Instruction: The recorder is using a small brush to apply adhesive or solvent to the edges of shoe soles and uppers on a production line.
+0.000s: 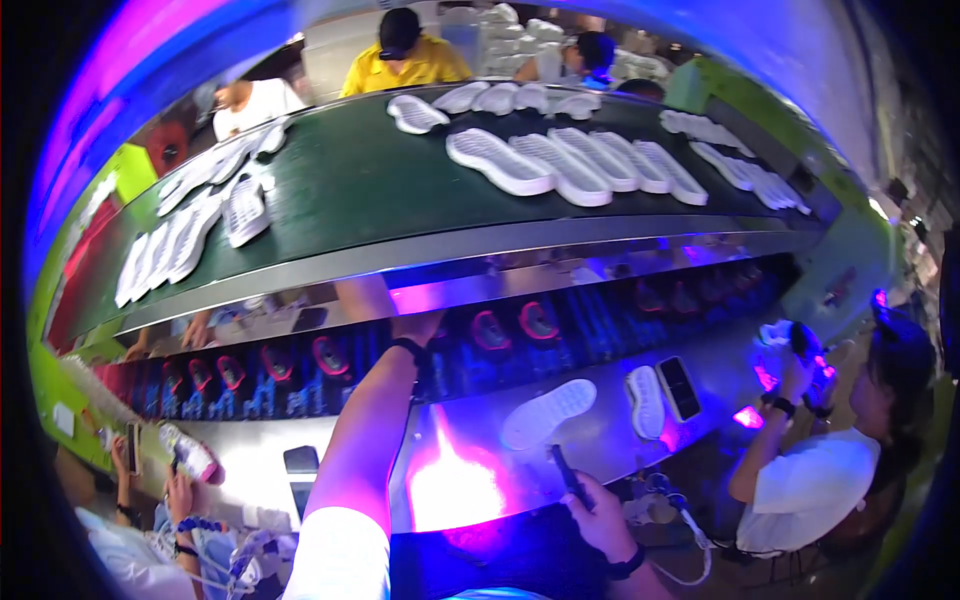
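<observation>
Dark tool [566, 470] in fingers [580, 509] of right hand [606, 522], tip near white sole [548, 414].

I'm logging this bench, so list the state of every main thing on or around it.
Left hand, reaching over the lower belt, grip unclear
Right hand, closed around a dark tool
Dark tool, held, on or off unclear
Large white sole, lying flat
Smaller sole, lying beside the phone
Phone, lying flat, screen dark
Upper belt, loaded with white soles
</observation>
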Demonstrator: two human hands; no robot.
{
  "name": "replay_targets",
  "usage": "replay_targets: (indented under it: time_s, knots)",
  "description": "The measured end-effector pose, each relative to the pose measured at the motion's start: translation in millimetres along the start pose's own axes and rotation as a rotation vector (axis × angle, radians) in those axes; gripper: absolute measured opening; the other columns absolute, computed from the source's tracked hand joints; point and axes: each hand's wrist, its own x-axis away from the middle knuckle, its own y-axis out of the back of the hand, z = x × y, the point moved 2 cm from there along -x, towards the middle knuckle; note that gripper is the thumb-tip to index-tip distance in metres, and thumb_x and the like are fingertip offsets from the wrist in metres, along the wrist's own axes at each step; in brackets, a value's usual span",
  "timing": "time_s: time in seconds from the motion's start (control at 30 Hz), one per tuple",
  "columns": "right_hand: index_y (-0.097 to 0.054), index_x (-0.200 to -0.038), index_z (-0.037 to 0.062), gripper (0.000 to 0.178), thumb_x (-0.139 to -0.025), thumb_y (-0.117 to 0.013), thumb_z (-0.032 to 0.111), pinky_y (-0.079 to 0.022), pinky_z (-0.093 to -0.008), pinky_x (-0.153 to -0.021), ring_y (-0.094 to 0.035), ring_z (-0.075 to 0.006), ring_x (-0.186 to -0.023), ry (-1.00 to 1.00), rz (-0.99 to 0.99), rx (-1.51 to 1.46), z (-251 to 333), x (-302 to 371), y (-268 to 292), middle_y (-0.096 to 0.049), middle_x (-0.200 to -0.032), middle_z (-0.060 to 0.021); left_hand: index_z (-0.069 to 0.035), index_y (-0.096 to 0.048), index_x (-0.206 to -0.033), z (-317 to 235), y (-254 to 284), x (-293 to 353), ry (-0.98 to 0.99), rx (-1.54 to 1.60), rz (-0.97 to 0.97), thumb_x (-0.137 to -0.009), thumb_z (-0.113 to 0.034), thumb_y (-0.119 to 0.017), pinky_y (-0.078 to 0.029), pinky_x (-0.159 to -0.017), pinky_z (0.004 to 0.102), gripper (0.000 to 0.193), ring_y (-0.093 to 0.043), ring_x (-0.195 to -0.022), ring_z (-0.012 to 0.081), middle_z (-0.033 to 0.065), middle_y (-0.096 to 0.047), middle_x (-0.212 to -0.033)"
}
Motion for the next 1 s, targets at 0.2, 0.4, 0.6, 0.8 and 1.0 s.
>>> replay_targets:
  time_s: [0.2,0.4,0.6,0.8,1.0]
  knots:
    - [-0.059,-0.144,0.0013,0.048,-0.1,-0.073,0.016,-0.055,-0.0379,-0.1,-0.073,-0.0266,-0.116,-0.057,-0.021,-0.161,-11,17,14,-0.074,-0.126,-0.0213,-0.01,-0.067,-0.133,32,21,12,0.416,0.106,0.226,-0.079,-0.043,-0.077,-0.053,-0.104,0.0494,0.063,-0.071,-0.114,0.0392,0.0158,-0.074,-0.122]
    - [-0.06,-0.142,-0.0004,0.043,-0.1,-0.069,0.009,-0.055,-0.0369,-0.097,-0.074,-0.0225,-0.108,-0.048,-0.004,-0.136,-5,14,21,-0.076,-0.116,-0.0176,-0.001,-0.053,-0.143,0,118,155,0.107,0.334,0.177,-0.074,-0.018,-0.083,-0.055,-0.102,0.0451,0.077,-0.068,-0.121,0.0391,0.0247,-0.066,-0.131]
    - [-0.059,-0.143,-0.0002,0.043,-0.101,-0.068,0.007,-0.055,-0.0334,-0.091,-0.074,-0.0175,-0.098,0.029,0.009,-0.172,5,11,15,-0.075,-0.105,-0.0136,-0.004,-0.049,-0.152,-93,202,224,-0.43,0.064,0.331,-0.077,0.005,-0.072,-0.053,-0.107,0.0442,0.078,-0.062,-0.128,0.0402,0.0213,-0.058,-0.14]
    - [-0.055,-0.148,0.0011,0.044,-0.104,-0.062,0.003,-0.049,-0.0253,-0.067,-0.059,-0.0076,-0.078,0.086,0.0,-0.159,13,28,19,-0.07,-0.099,-0.0046,-0.012,-0.052,-0.153,-134,152,276,-0.71,-0.384,0.509,-0.082,-0.004,-0.06,-0.044,-0.114,0.0559,0.072,-0.055,-0.134,0.0365,0.014,-0.059,-0.141]
    - [-0.058,-0.146,0.0046,0.044,-0.103,-0.067,0.009,-0.05,-0.0272,-0.066,-0.059,-0.0079,-0.072,0.059,-0.05,-0.146,26,49,26,-0.073,-0.092,-0.0023,-0.01,-0.066,-0.113,-142,109,293,-0.969,-0.598,0.241,-0.09,-0.028,-0.065,-0.049,-0.109,0.0484,0.029,-0.064,-0.12,0.0326,0.0096,-0.066,-0.115]
